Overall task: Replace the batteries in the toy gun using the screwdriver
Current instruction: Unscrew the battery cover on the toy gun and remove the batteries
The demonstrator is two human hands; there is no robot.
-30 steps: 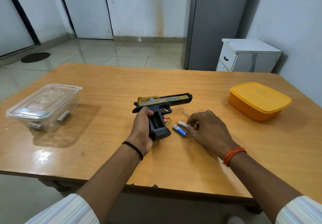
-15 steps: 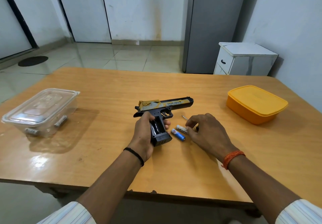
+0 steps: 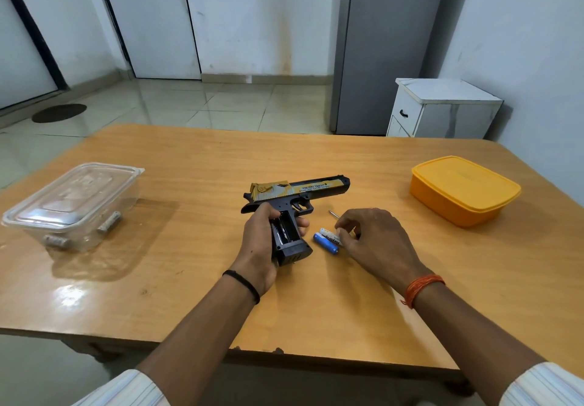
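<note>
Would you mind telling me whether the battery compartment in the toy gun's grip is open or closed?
Open: the toy gun held by the left hand shows an uncovered battery compartment in its grip.

Bright, even daylight fills the room, seemingly from about 10 o'clock. Glare patches shine on the wooden table point(image 3: 189, 279) at 8 o'clock, just below the clear plastic container point(image 3: 72, 203), whose soft shadow falls toward 4 o'clock. The floor tiles point(image 3: 196, 105) at 11 o'clock gleam with pale reflections. The yellow box point(image 3: 464, 190) casts only a thin shadow. Focus is sharp at centre; the striped sleeves point(image 3: 126, 390) at 6 o'clock look slightly soft. Wide-angle distortion bows the table edges and tilts the door frames outward.
</note>
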